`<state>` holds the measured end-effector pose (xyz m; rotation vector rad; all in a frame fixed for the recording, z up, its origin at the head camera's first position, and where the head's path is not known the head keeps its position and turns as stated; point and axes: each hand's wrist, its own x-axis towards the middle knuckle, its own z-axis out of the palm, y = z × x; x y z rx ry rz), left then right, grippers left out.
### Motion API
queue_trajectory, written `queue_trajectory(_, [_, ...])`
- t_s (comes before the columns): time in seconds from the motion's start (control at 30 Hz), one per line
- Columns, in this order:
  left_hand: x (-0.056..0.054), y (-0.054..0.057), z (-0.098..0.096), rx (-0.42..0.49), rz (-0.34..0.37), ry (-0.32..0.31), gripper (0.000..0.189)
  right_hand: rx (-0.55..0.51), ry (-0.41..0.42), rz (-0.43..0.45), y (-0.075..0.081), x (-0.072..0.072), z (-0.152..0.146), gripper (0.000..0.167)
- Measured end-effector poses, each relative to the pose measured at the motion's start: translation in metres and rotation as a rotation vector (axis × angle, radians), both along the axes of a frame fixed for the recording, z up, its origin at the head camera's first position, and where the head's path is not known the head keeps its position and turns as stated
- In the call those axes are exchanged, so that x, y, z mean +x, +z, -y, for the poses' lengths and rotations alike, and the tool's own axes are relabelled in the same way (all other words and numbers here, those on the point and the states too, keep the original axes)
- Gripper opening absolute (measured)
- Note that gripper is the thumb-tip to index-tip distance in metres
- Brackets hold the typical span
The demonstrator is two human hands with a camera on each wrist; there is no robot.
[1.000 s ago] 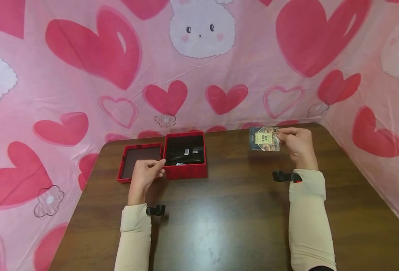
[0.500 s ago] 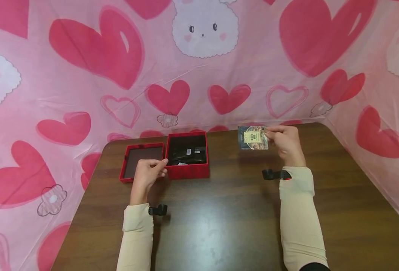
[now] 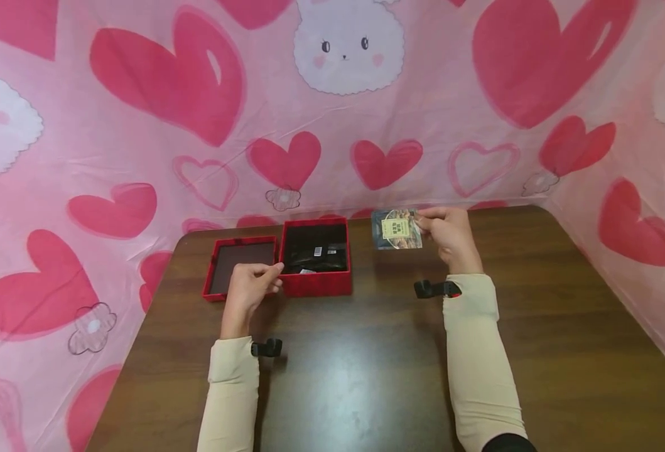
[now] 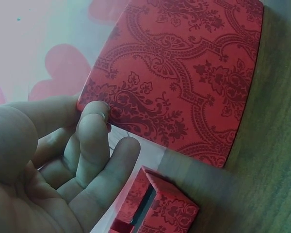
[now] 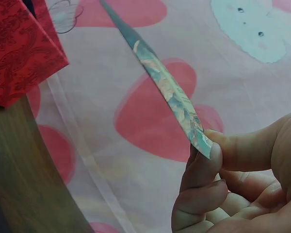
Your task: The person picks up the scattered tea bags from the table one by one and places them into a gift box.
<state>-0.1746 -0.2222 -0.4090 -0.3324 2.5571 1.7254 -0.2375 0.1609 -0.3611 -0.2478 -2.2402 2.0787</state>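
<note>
A red box (image 3: pixel 321 285) with a dark interior stands at the back of the table, holding black plastic-wrapped contents (image 3: pixel 312 257) with white labels. My left hand (image 3: pixel 248 285) pinches the box's near left corner between thumb and forefinger; the patterned red box wall (image 4: pixel 184 73) fills much of the left wrist view. Right of the box, my right hand (image 3: pixel 453 235) pinches a flat printed sachet (image 3: pixel 394 229) by its right edge, above the tabletop. The sachet has a dark blue side and a pale yellow label. In the right wrist view the sachet (image 5: pixel 169 92) appears nearly edge-on.
The shallow red lid (image 3: pixel 213 276) lies inside up, left of the box, partly behind my left hand. Brown wooden table (image 3: pixel 338 376) extends in front and to the right. A pink cloth with hearts (image 3: pixel 385 166) hangs behind the table.
My right hand has carried the sachet leftward, closer to the box. The left hand stays at the box corner. The head view has shifted slightly.
</note>
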Motion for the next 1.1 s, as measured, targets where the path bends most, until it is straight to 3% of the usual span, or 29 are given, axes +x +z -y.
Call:
queue_trajectory(0.57, [0.001,-0.002,0.002,-0.002,-0.014,0.022,0.034,-0.071,0.081,0.026,-0.005,-0.011,0.051,0.028])
queue_trajectory(0.83, [0.001,0.002,0.003,0.001,0.004,0.017,0.033,-0.088,0.086,0.029,-0.001,-0.014,0.075,0.026])
queue_trajectory(1.1, [-0.001,-0.002,-0.001,0.011,0.011,0.012,0.036,-0.091,0.107,0.067,-0.004,-0.016,0.092,0.024])
